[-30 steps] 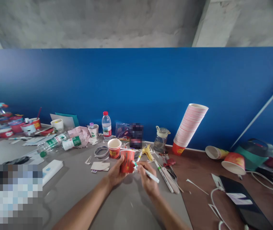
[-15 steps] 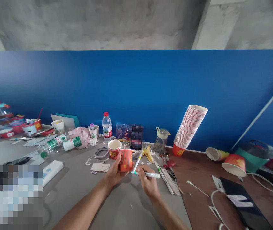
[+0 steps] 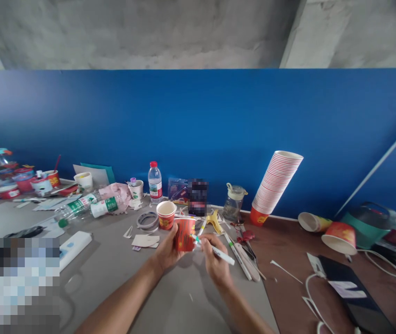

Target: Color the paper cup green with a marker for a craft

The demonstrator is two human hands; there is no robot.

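My left hand [image 3: 168, 249] is closed around the side of a red paper cup [image 3: 186, 234] with dark streaks and yellow marks, holding it above the grey table. In my right hand [image 3: 216, 260] is a white marker pen [image 3: 223, 255] with a green tip end. That tip is at the right side of the cup; whether it touches cannot be made out. Just behind the held cup stands another red and yellow paper cup [image 3: 166, 215], upright with its white inside showing. A yellow star-shaped piece [image 3: 214, 222] lies beyond my right hand.
A tall leaning stack of paper cups [image 3: 276, 183] stands at the back right. Tape rolls [image 3: 147, 221], a water bottle [image 3: 155, 182] and a glass jar [image 3: 233, 202] line the back. Right of my hand lie pens [image 3: 241, 262]; a black tablet-like slab [image 3: 353, 292] and cable are farther right.
The held cup has shifted slightly right and turned a little. The marker has tilted, its tip end rising from below the cup's lower edge to the cup's right side.
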